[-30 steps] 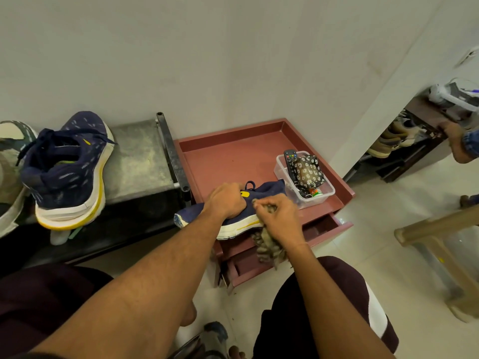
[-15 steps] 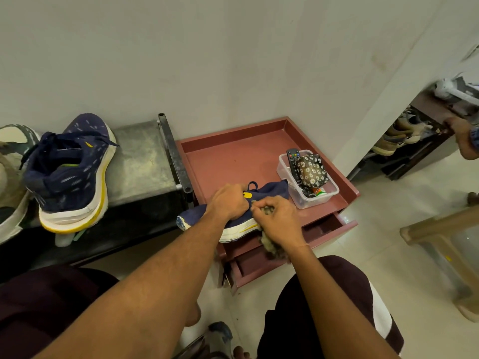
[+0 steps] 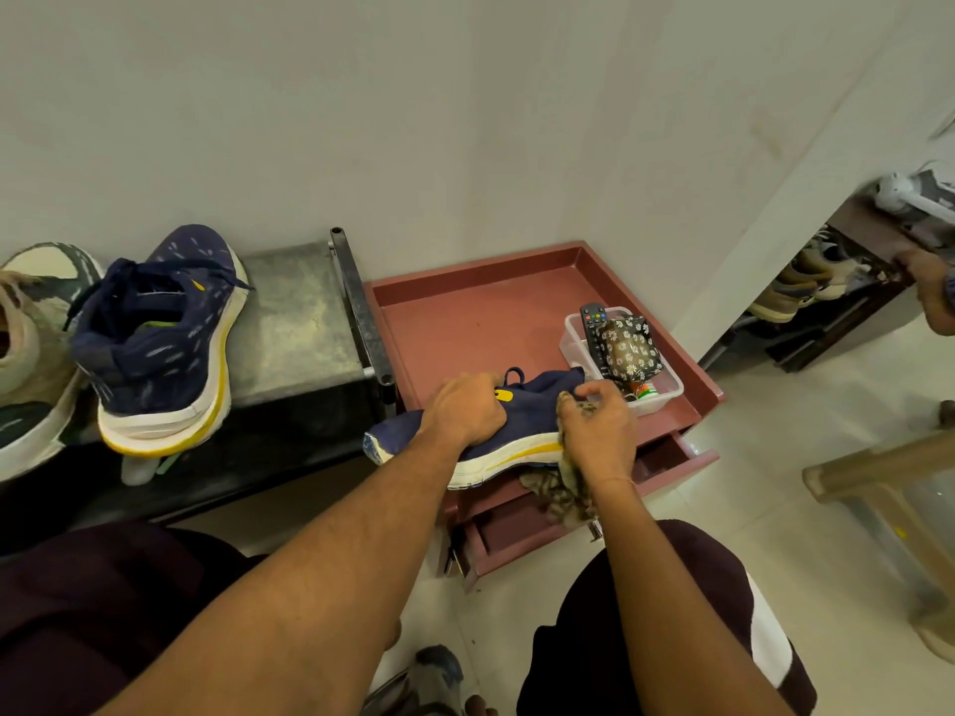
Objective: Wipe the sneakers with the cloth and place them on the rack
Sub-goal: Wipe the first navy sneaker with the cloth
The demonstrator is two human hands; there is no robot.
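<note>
Hands first, lower centre of the frame: your left hand point(image 3: 467, 410) grips the navy sneaker point(image 3: 532, 418), fingers curled over it, and your right hand point(image 3: 599, 431) pinches the cloth point(image 3: 558, 490) against its heel. Since a second ago this hand slid from the side toward the heel, so wiping seems nearly done. The navy sneaker lies on the red tray point(image 3: 480, 323), at its front edge; farther left, the rack point(image 3: 299, 312) holds the other sneaker point(image 3: 160, 343).

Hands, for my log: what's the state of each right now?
Left hand: grips the navy sneaker.
Right hand: holds the cloth against it.
</note>
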